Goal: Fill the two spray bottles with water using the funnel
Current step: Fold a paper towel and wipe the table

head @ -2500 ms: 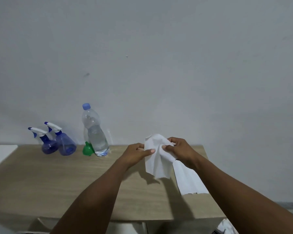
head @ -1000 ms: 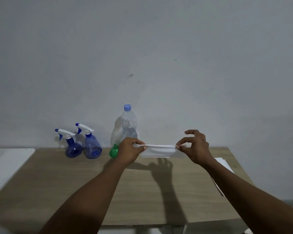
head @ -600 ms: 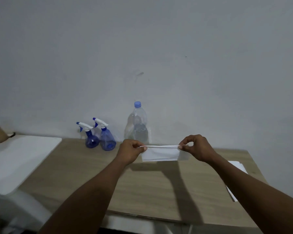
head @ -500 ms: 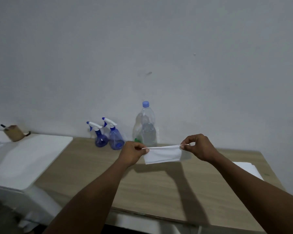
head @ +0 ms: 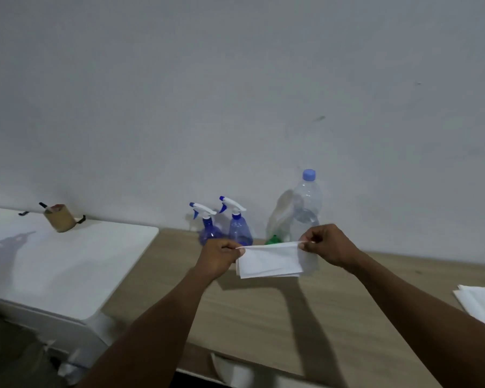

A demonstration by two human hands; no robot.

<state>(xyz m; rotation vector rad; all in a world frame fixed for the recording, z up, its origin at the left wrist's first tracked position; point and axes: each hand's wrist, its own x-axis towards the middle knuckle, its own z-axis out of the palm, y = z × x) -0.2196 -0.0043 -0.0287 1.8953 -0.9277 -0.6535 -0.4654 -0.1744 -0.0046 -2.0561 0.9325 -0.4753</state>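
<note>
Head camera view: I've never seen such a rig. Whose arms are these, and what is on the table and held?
No machine here: a person wears the camera on the head, so it looks down along their own arms. The left hand and right hand each pinch an end of a white folded paper tissue, stretched between them above the wooden table. At its far edge stand two blue plastic spray bottles, a green plastic funnel and a clear plastic water bottle.

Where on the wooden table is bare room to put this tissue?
Bare wood lies near the front edge, between the white table and the tissue stack. The back by the wall is crowded: two spray bottles, funnel, water bottle.
</note>
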